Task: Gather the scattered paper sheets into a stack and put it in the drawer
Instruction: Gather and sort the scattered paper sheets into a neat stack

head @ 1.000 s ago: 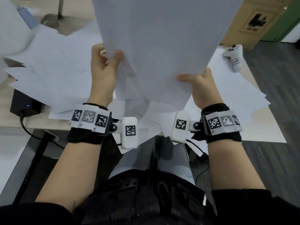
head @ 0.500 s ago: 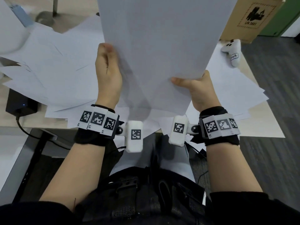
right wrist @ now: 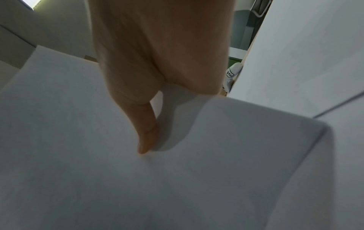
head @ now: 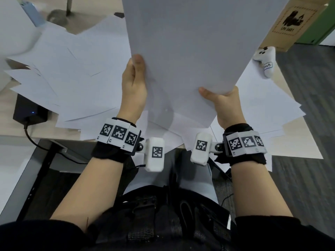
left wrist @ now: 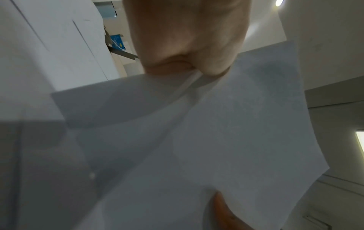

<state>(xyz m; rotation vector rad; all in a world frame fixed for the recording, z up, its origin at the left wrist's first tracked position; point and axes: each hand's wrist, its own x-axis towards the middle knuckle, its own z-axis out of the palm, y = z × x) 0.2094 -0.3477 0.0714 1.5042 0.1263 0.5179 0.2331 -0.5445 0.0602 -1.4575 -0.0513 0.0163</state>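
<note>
The person holds a small bundle of paper sheets (head: 190,42) up in the air above the desk (head: 59,132), in front of the chest. The left hand (head: 134,87) pinches the bundle's left edge, thumb on the near face and fingers hidden behind it. The right hand (head: 223,104) grips the lower right corner, thumb lying across the near face; the right wrist view shows that thumb pressed flat on the paper.

The bundle stands roughly upright, tilted a little. Its long axis runs away from the person and upward, the short lower edge nearest the wrists, and the top runs out of the head view.

These sheets look light, thin and floppy. In the left wrist view, at least 2 layers part at the pinch, so the bundle is not yet squared. Loose paper tends to slide sheet over sheet and to buckle when held by 1 corner. Holding both long edges, thumbs in front and fingers behind, seems the safest hold, and tapping the short edge on the desk would likely align it.

Many scattered sheets (head: 76,84) lie overlapping on the desk beneath, so gathering appears far from finished. No drawer shows in any view. A white controller (head: 265,62) rests at the desk's far right, and a black box (head: 27,109) with a cable sits at the left edge.
</note>
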